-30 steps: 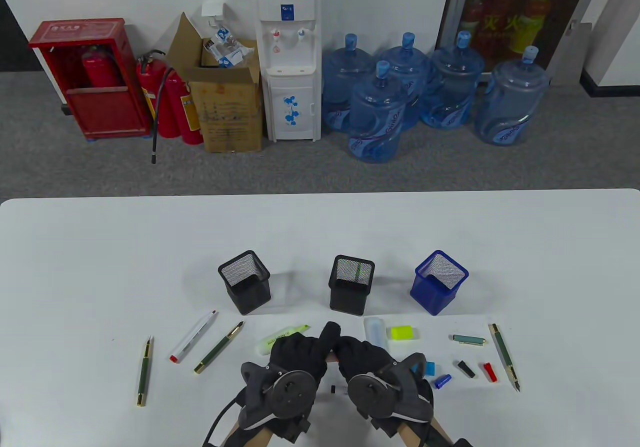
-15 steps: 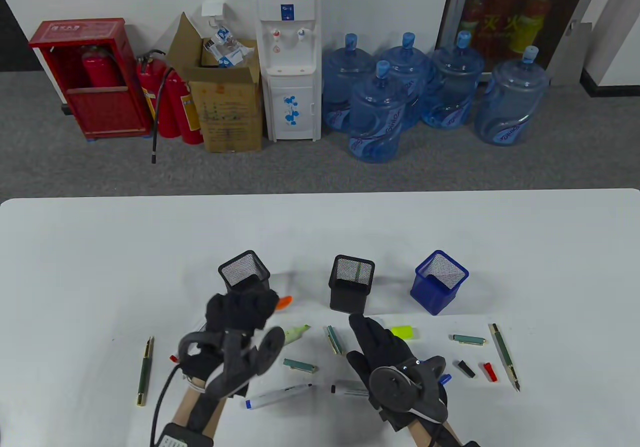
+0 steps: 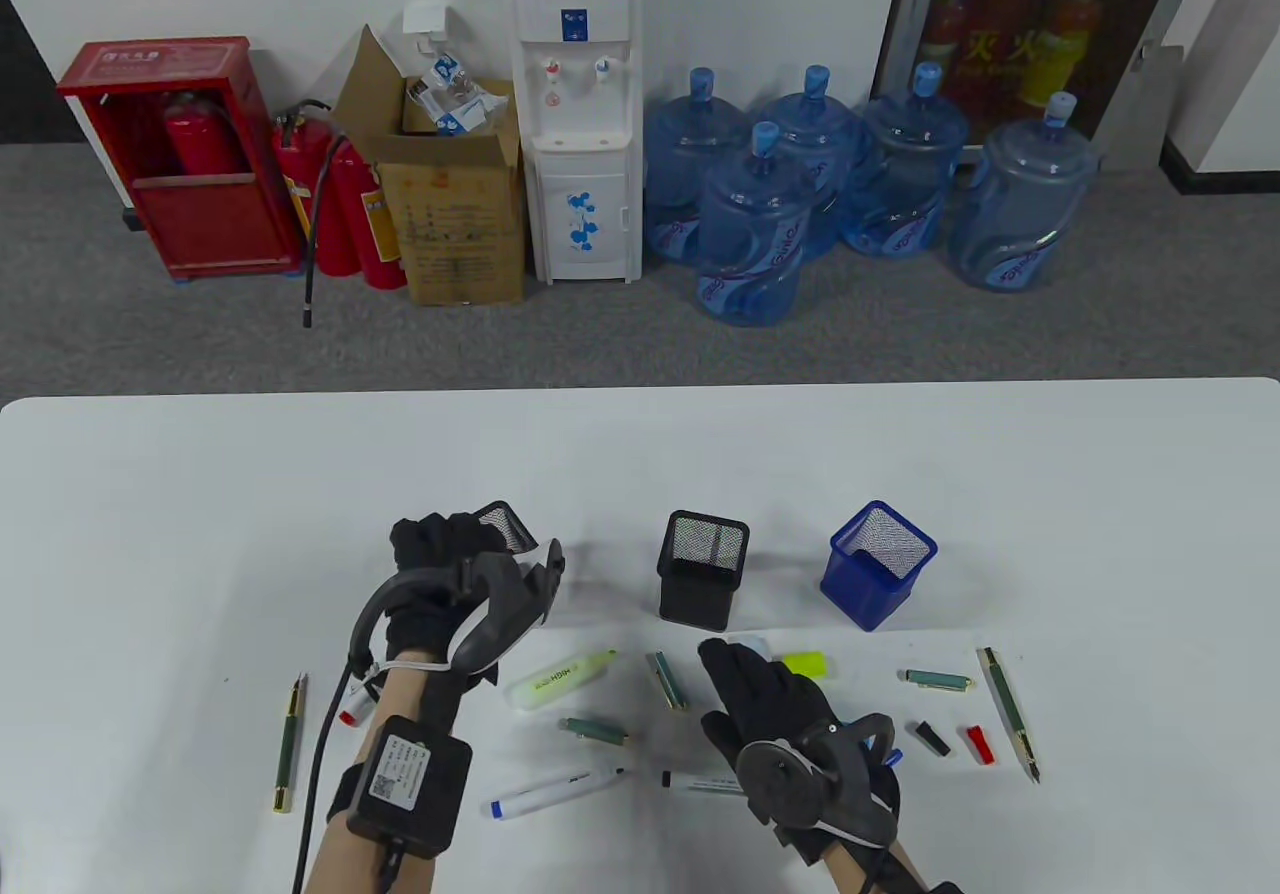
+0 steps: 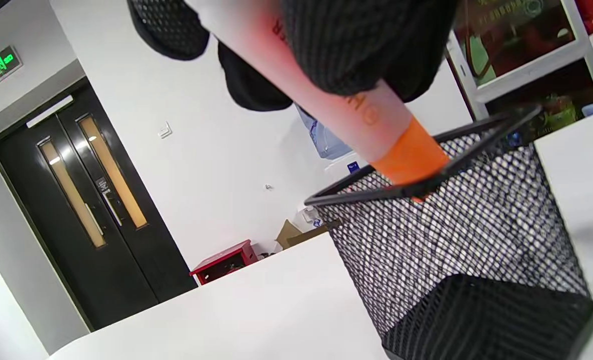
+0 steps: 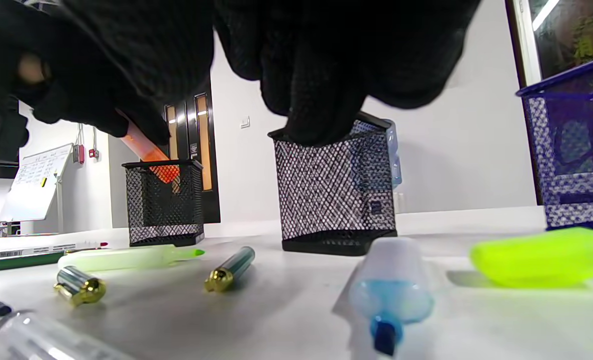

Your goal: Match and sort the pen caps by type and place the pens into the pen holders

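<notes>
A: Table view first. Left hand (image 3: 450, 574) is hanging over the left black holder (image 3: 508, 526), fingers curled, hiding most of it. Right hand (image 3: 765, 699) is lying low among the pens, fingers stretched forward and relaxed, gripping nothing that I can see.

B: And the loose pieces?

A: Yellow highlighter (image 3: 560, 678) is lying uncapped near the middle; its yellow cap (image 3: 805, 663) is sitting just beyond the right fingertips.

B: Left wrist view?

A: Gloved fingers (image 4: 356, 45) are gripping an orange highlighter (image 4: 376, 130), tilted, its orange end dipping past the holder's rim (image 4: 416, 185).

B: Right wrist view?

A: Right fingers (image 5: 321, 75) are hanging over the table, holding nothing. Far off, the orange highlighter is entering the left holder. A blue-tipped clear cap (image 5: 391, 295) is lying right below the camera, with the yellow cap beside it.
</notes>
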`<state>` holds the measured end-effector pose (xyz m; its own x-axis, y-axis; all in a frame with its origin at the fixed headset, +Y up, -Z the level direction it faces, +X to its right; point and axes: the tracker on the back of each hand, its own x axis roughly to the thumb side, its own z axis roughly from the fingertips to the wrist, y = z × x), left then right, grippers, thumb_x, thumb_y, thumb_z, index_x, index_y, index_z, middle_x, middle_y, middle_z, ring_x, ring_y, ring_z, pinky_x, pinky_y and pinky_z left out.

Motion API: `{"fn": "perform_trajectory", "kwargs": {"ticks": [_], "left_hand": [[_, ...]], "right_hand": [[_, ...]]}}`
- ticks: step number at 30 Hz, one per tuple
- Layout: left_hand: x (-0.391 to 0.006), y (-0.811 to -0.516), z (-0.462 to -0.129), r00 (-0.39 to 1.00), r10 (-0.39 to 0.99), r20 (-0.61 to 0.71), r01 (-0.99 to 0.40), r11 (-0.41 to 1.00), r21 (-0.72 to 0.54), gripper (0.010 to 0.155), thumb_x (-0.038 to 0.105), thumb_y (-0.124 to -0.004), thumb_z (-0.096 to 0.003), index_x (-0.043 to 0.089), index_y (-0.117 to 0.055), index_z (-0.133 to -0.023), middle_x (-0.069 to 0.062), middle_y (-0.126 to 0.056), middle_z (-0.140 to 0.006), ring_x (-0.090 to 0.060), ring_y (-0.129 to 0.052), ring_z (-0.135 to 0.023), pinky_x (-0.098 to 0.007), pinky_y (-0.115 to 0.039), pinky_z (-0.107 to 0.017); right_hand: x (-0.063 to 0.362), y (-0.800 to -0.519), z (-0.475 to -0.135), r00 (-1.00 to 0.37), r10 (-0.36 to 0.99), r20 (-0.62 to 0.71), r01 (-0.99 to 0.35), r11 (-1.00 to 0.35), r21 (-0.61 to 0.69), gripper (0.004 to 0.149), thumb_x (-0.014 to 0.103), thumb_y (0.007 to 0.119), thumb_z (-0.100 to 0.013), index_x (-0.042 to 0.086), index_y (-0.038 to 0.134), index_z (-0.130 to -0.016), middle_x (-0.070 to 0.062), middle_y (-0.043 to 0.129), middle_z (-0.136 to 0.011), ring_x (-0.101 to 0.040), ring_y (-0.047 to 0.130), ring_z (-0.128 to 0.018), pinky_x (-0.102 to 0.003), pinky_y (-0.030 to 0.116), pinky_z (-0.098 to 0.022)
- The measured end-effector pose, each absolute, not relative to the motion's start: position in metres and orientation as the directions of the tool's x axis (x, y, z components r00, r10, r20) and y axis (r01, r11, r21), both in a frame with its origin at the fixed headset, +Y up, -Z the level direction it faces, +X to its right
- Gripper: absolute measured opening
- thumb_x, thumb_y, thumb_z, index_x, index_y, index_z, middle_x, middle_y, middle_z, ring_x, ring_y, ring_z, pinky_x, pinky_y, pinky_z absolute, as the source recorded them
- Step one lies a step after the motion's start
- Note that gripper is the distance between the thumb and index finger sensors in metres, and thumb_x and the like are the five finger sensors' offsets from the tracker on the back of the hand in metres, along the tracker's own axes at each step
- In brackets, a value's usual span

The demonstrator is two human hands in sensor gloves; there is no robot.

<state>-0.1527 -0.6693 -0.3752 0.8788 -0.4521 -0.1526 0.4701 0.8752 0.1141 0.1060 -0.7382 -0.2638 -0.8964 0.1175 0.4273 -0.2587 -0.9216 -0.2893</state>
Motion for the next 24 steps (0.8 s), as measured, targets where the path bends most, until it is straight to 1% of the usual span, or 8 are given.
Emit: {"fn": "perform_trajectory", "kwargs": {"ticks": [4, 8, 10, 14, 16, 19, 22, 24], "left_hand": [[-0.148, -0.677, -0.379, 0.877, -0.455, -0.154, 0.469, 0.88, 0.075, 0.053, 0.025, -0.081, -0.0427, 0.053, -0.083, -0.087, 0.017, -0.084, -0.105, -0.016, -0.085, -0.095, -0.05, -0.061, -0.084], [-0.148, -0.672, -0.374, 0.906, -0.403, -0.13, 0.418, 0.9, 0.124, 0.058, 0.029, -0.081, -0.0421, 0.051, -0.072, -0.095, 0.015, -0.08, -0.109, -0.017, -0.083, -0.101, -0.052, -0.059, -0.084], [-0.149, -0.665, -0.368, 0.926, -0.357, -0.12, 0.372, 0.915, 0.155, 0.058, 0.029, -0.08, -0.042, 0.049, -0.071, -0.096, 0.014, -0.08, -0.108, -0.019, -0.083, -0.1, -0.053, -0.06, -0.083], [-0.156, -0.648, -0.342, 0.946, -0.305, -0.106, 0.321, 0.92, 0.225, 0.056, 0.032, -0.08, -0.0414, 0.048, -0.073, -0.095, 0.013, -0.082, -0.106, -0.02, -0.084, -0.098, -0.054, -0.061, -0.082], [-0.162, -0.647, -0.326, 0.968, -0.231, -0.095, 0.248, 0.935, 0.254, 0.055, 0.034, -0.08, -0.0409, 0.047, -0.075, -0.094, 0.012, -0.084, -0.103, -0.021, -0.086, -0.095, -0.055, -0.062, -0.081], [-0.17, -0.663, -0.301, 0.995, -0.075, -0.06, 0.088, 0.961, 0.263, 0.053, 0.035, -0.081, -0.041, 0.045, -0.077, -0.093, 0.01, -0.087, -0.101, -0.023, -0.088, -0.093, -0.057, -0.062, -0.079], [-0.175, -0.691, -0.284, 0.998, 0.025, -0.052, -0.011, 0.964, 0.265, 0.053, 0.037, -0.081, -0.0407, 0.044, -0.078, -0.093, 0.009, -0.089, -0.1, -0.025, -0.089, -0.092, -0.058, -0.063, -0.078], [-0.179, -0.707, -0.28, 0.995, 0.079, -0.059, -0.061, 0.964, 0.259, 0.052, 0.037, -0.081, -0.0408, 0.043, -0.079, -0.092, 0.008, -0.09, -0.099, -0.025, -0.089, -0.09, -0.058, -0.064, -0.077]], "right_hand": [[0.108, -0.737, -0.264, -0.901, 0.094, 0.424, -0.238, -0.924, -0.301, 0.07, 0.044, 0.074, -0.041, 0.017, 0.057, -0.104, -0.006, 0.076, -0.099, -0.019, 0.095, -0.07, -0.04, 0.088, -0.053], [0.11, -0.738, -0.264, -0.903, 0.096, 0.418, -0.237, -0.925, -0.299, 0.071, 0.044, 0.073, -0.041, 0.017, 0.057, -0.104, -0.006, 0.076, -0.099, -0.018, 0.096, -0.069, -0.04, 0.088, -0.053], [0.111, -0.738, -0.264, -0.905, 0.095, 0.415, -0.235, -0.924, -0.3, 0.07, 0.044, 0.073, -0.041, 0.018, 0.057, -0.104, -0.006, 0.076, -0.099, -0.018, 0.096, -0.07, -0.04, 0.088, -0.053], [0.115, -0.739, -0.266, -0.91, 0.104, 0.402, -0.237, -0.926, -0.295, 0.071, 0.045, 0.073, -0.041, 0.018, 0.057, -0.104, -0.006, 0.076, -0.099, -0.018, 0.096, -0.07, -0.04, 0.088, -0.053], [0.117, -0.739, -0.266, -0.911, 0.106, 0.399, -0.235, -0.927, -0.292, 0.07, 0.045, 0.073, -0.041, 0.018, 0.058, -0.104, -0.005, 0.077, -0.099, -0.018, 0.096, -0.07, -0.04, 0.088, -0.053], [0.118, -0.741, -0.266, -0.912, 0.098, 0.398, -0.224, -0.932, -0.286, 0.069, 0.045, 0.073, -0.041, 0.019, 0.059, -0.104, -0.004, 0.078, -0.098, -0.018, 0.096, -0.07, -0.041, 0.088, -0.054], [0.118, -0.741, -0.266, -0.914, 0.086, 0.397, -0.212, -0.935, -0.285, 0.068, 0.045, 0.073, -0.041, 0.019, 0.061, -0.103, -0.004, 0.079, -0.098, -0.019, 0.096, -0.07, -0.042, 0.087, -0.055], [0.118, -0.741, -0.265, -0.915, 0.09, 0.394, -0.213, -0.935, -0.283, 0.068, 0.045, 0.073, -0.041, 0.019, 0.061, -0.103, -0.004, 0.079, -0.098, -0.019, 0.096, -0.07, -0.042, 0.087, -0.055]]}}
